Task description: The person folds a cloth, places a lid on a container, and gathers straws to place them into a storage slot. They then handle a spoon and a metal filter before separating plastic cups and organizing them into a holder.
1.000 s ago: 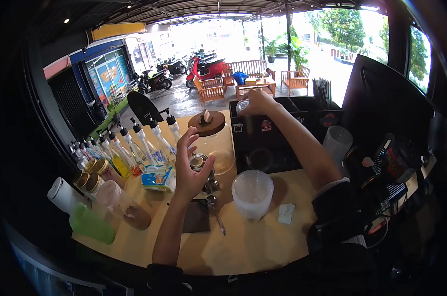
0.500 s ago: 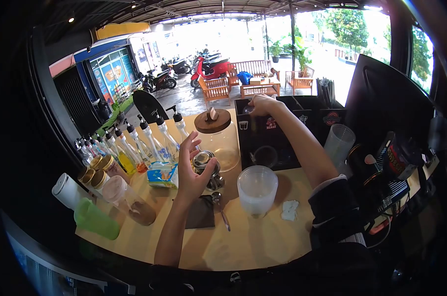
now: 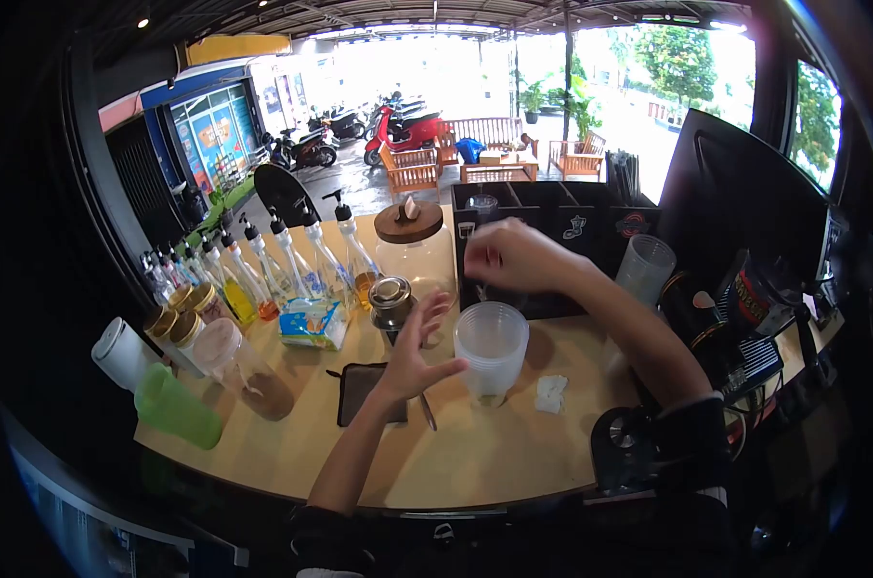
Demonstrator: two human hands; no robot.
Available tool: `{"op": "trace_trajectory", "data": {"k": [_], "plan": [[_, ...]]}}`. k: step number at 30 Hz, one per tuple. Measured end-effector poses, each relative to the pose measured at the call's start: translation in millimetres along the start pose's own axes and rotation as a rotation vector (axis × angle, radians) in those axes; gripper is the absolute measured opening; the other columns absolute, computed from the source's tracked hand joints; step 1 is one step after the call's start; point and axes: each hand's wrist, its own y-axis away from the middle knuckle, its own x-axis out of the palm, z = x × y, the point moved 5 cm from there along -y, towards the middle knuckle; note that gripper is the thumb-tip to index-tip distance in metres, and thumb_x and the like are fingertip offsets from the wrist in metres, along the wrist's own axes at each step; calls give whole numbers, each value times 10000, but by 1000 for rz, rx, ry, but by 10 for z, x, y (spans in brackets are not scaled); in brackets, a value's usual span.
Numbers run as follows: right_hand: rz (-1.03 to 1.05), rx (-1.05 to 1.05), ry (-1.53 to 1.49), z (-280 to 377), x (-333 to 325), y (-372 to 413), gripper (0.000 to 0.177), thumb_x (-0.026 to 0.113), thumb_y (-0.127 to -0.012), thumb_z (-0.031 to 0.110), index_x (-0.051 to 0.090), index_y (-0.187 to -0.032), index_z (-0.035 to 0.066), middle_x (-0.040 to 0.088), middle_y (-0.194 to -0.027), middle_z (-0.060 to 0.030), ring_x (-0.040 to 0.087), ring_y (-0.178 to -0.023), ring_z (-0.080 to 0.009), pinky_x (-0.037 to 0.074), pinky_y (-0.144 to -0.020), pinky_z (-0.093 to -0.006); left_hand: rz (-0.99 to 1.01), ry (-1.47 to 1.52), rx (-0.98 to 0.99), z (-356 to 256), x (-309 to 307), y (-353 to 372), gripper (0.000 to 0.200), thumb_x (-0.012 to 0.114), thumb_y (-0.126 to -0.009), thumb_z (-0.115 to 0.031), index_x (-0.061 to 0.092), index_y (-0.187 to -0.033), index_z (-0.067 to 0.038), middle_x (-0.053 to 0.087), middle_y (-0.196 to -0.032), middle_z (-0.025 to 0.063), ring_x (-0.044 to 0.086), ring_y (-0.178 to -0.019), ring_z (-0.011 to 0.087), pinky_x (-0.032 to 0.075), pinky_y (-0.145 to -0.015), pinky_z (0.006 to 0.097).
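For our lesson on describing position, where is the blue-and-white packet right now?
In the head view, the packet lies left of centre on the counter, just in front of the pump bottles.

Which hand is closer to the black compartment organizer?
Right. Your right hand is right by the front of the organizer; your left hand is farther back, beside the stacked plastic cups, on their left.

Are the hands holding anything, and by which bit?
The left hand is open and holds nothing. The right hand, by the black box, is blurry, so I can't tell if it holds something.
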Motion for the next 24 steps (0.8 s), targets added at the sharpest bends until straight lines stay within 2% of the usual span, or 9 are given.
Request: {"op": "trace_trajectory", "data": {"k": [1, 2, 3, 5, 8, 12, 17, 24], "plan": [[107, 30, -67, 131, 71, 144, 246, 621, -780, 250, 648, -781, 6, 641, -743, -141, 630, -712, -311, 511, -672, -379, 64, -21, -7, 6, 112, 25, 1084, 836, -620, -364, 186, -1426, -43, 368, -1385, 149, 373, -1286, 255, 326, -1047, 407], [197, 41, -2, 294, 106, 275, 259, 664, -784, 256, 642, -838, 4, 630, -771, -123, 625, -719, -265, 498, -682, -348, 94, -34, -31, 6, 193, 22, 1180, 870, -550, -357, 149, -1438, -65, 356, -1387, 166, 370, -1291, 260, 320, -1058, 405], [248, 8, 66, 365, 186, 396, 294, 667, -777, 288, 650, -876, 12, 646, -817, -141, 638, -781, -290, 499, -717, -366, 92, -32, -35, 4, 251, 15, 1180, 870, -550, -357, 149, -1438, -65, 356, -1387, 166, 370, -1291, 260, 320, -1058, 405], [382, 19, 89, 496, 265, 565, 289, 672, -769, 260, 650, -907, 7, 655, -872, -165, 643, -827, -304, 501, -732, -374, 143, -62, -77, 27, 376, 21, 1177, 866, -549, -344, 145, -1439, -73, 373, -1373, 175, 404, -1266, 271, 341, -1046, 398], [431, 73, 92, 542, 323, 665, 276, 677, -753, 231, 651, -898, -2, 658, -868, -177, 643, -833, -316, 501, -742, -386, 114, 0, -105, 37, 432, -11, 1171, 867, -554, -315, 140, -1439, -74, 448, -1308, 166, 461, -1214, 272, 366, -1026, 392], [424, 56, 45, 574, 313, 667, 245, 671, -738, 188, 651, -880, -11, 653, -804, -180, 640, -781, -332, 504, -723, -393, 94, -2, -120, 0, 419, -10, 1159, 867, -559, -279, 141, -1439, -72, 506, -1255, 159, 504, -1173, 267, 387, -1009, 386], [478, 38, 144, 690, 315, 626, 208, 658, -679, 125, 636, -838, -7, 628, -724, -188, 623, -700, -355, 501, -669, -419, 106, 7, -142, -23, 428, -20, 1162, 865, -552, -298, 148, -1435, -59, 507, -1257, 160, 510, -1166, 263, 396, -1001, 377], [315, -39, 165, 666, 374, 683, 208, 637, -681, 115, 561, -845, 11, 611, -765, -163, 619, -757, -345, 492, -667, -429, 90, -44, -49, 10, 410, -30, 1166, 867, -544, -329, 164, -1429, -39, 504, -1255, 155, 505, -1169, 251, 398, -997, 370]]}}
